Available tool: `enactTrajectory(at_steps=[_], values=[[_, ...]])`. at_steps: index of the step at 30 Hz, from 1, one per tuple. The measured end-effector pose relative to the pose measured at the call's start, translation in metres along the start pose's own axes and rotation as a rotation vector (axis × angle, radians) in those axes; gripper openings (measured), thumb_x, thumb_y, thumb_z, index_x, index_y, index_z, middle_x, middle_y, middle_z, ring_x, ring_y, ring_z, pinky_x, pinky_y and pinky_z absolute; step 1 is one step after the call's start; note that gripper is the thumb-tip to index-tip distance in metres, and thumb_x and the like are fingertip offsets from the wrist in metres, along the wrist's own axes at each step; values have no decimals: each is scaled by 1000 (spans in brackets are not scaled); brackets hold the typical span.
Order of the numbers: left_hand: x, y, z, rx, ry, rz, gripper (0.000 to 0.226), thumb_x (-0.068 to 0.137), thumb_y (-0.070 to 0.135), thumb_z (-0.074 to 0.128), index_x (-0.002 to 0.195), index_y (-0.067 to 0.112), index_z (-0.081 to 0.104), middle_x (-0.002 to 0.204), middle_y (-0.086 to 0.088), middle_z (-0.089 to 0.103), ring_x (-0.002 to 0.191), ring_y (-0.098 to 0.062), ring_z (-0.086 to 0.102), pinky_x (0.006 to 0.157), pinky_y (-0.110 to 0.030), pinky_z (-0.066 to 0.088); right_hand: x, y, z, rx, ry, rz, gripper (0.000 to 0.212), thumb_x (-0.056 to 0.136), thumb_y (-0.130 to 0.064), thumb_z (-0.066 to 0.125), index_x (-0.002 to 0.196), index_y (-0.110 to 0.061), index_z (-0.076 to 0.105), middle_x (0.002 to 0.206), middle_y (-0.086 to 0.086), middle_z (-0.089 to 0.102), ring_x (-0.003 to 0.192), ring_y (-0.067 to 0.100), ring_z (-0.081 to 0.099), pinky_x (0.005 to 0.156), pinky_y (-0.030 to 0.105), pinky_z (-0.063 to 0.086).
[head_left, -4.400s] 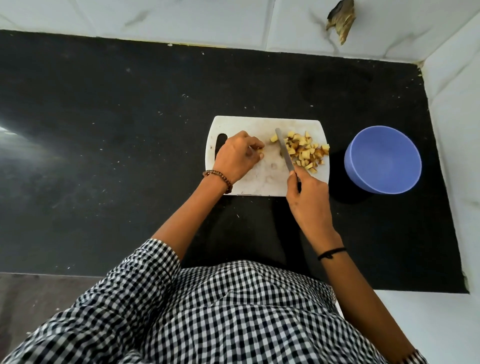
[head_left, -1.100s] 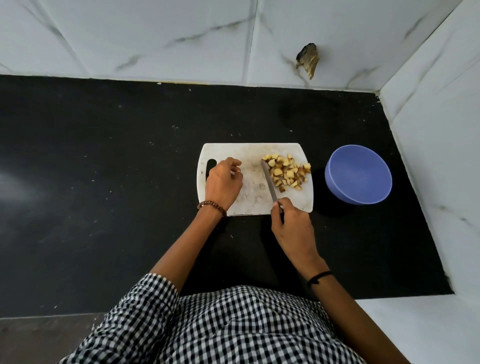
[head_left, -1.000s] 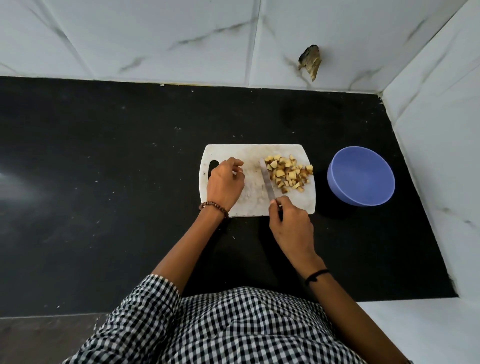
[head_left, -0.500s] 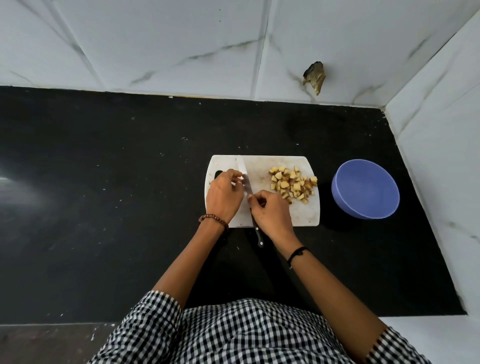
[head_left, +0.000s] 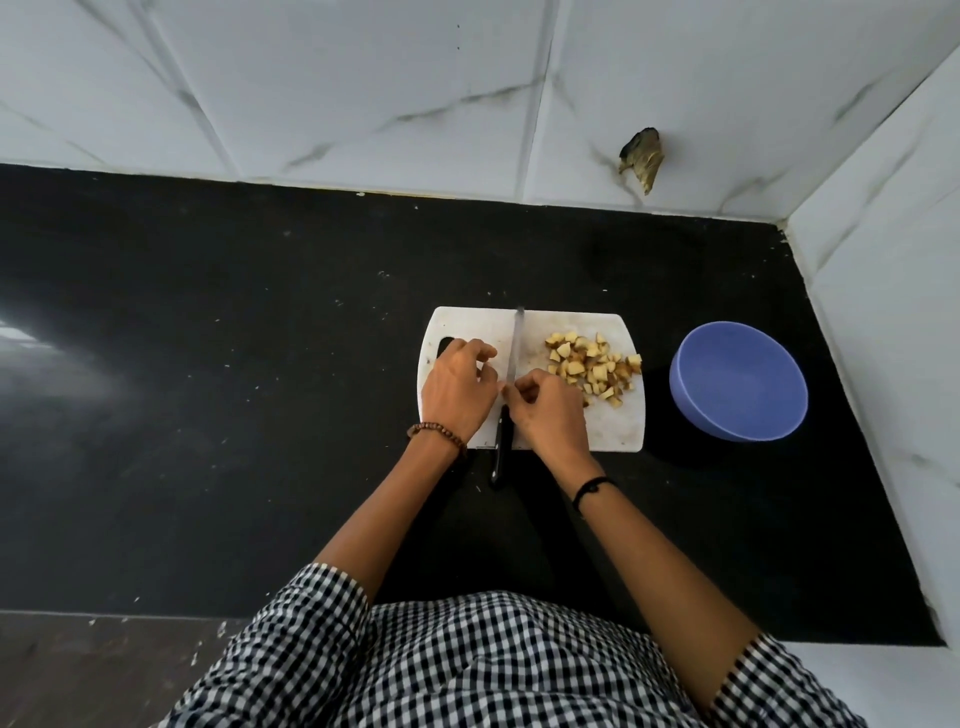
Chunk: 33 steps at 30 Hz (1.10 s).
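the knife (head_left: 514, 353) lies flat on the white board (head_left: 613, 431), its blade running from the far edge toward the person, its black handle (head_left: 500, 447) sticking out past the near edge over the dark counter (head_left: 260, 364); the right hand (head_left: 548, 410) has its fingers curled in on the knife where blade meets handle, pinching it there rather than gripping the handle; the left hand (head_left: 457, 389) rests on the board just left of the blade, fingers curled, thumb side nearly touching the right fingertips; whether it holds some small scrap i cannot tell; the diced pieces (head_left: 592, 366) sit in a loose heap on the right part of the board, apart from the blade, and the blue bowl (head_left: 737, 379) stands on the counter just right of the board, with nothing in it that shows.

the risks, as i judge them: both sets of fingertips crowd the blade's heel, so a slip or a quick lift could nick a finger; a pinch that low gives poor control, and the overhanging handle could let the knife tip or slide off the board; the outermost pieces lie close to the right edge, so a nudge of the board or a careless sweep toward the bowl could spill them onto the counter.
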<state>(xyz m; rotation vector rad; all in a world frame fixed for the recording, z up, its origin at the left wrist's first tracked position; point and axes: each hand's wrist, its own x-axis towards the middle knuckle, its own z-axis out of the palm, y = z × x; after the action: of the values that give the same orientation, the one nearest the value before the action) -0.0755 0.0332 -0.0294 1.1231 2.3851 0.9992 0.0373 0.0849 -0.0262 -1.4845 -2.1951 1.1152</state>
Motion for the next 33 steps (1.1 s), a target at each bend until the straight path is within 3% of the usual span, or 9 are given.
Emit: enactTrajectory(at_steps=[9, 14, 17, 20, 23, 25, 27, 30, 33], values=[[-3, 17, 6, 38, 17, 46, 19, 90, 13, 55, 105, 17, 66, 109, 3, 60, 84, -9, 60, 67, -23, 49, -4, 9, -29, -29, 55, -91, 19, 96, -31, 64, 99, -13, 70, 88, -3, 69, 79, 6, 61, 71, 19, 51], [-1, 36, 20, -46, 35, 115, 20, 89, 7, 55, 103, 12, 67, 104, 0, 62, 89, -13, 60, 74, -31, 54, -1, 28, -49, -121, 233, -166, 17, 94, -31, 64, 108, -22, 64, 113, -4, 61, 106, 13, 58, 86, 31, 53], [4, 47, 33, -92, 5, 145, 21, 87, 5, 55, 104, 10, 66, 105, -3, 62, 95, -17, 60, 81, -33, 53, 7, 42, -63, -191, 262, -159, 35, 92, -31, 67, 122, -17, 56, 134, 3, 49, 125, 19, 47, 97, 33, 49], [8, 57, 46, -99, -15, 163, 25, 90, 6, 53, 113, 9, 63, 115, -5, 61, 104, -20, 59, 90, -31, 49, 19, 53, -69, -246, 173, -104, 61, 95, -38, 61, 144, -10, 39, 159, 12, 26, 148, 28, 23, 118, 43, 31], [12, 68, 59, -97, -96, 136, 35, 97, 14, 46, 132, 8, 52, 139, -8, 50, 128, -21, 46, 108, -28, 36, 32, 62, -69, -296, 71, -37, 74, 100, -49, 47, 156, -8, 19, 166, 15, 5, 154, 29, -1, 124, 45, 11], [15, 74, 67, -102, -129, 89, 39, 101, 21, 40, 139, 9, 46, 148, -8, 40, 137, -20, 35, 114, -31, 29, 36, 65, -67, -239, 13, -24, 71, 103, -47, 40, 158, -10, 14, 167, 12, 1, 154, 26, -6, 124, 43, 6], [18, 79, 77, -135, -147, 36, 42, 103, 27, 35, 140, 9, 43, 150, -8, 37, 140, -19, 31, 116, -32, 25, 37, 66, -64, -104, -23, -29, 63, 106, -40, 36, 158, -13, 14, 167, 7, 4, 154, 20, -4, 125, 41, 8], [19, 83, 91, -180, -152, -32, 42, 104, 29, 32, 138, 9, 45, 148, -7, 40, 140, -17, 29, 117, -34, 23, 35, 68, -59, 65, 15, -47, 52, 107, -29, 37, 156, -15, 26, 164, 3, 21, 152, 16, 16, 124, 39, 19], [19, 85, 103, -177, -59, -13, 35, 103, 27, 36, 128, 9, 52, 137, -7, 50, 131, -18, 41, 112, -35, 32, 35, 68, -59, 194, 103, -44, 43, 107, -22, 39, 149, -13, 41, 155, 2, 40, 143, 13, 35, 119, 33, 30]])
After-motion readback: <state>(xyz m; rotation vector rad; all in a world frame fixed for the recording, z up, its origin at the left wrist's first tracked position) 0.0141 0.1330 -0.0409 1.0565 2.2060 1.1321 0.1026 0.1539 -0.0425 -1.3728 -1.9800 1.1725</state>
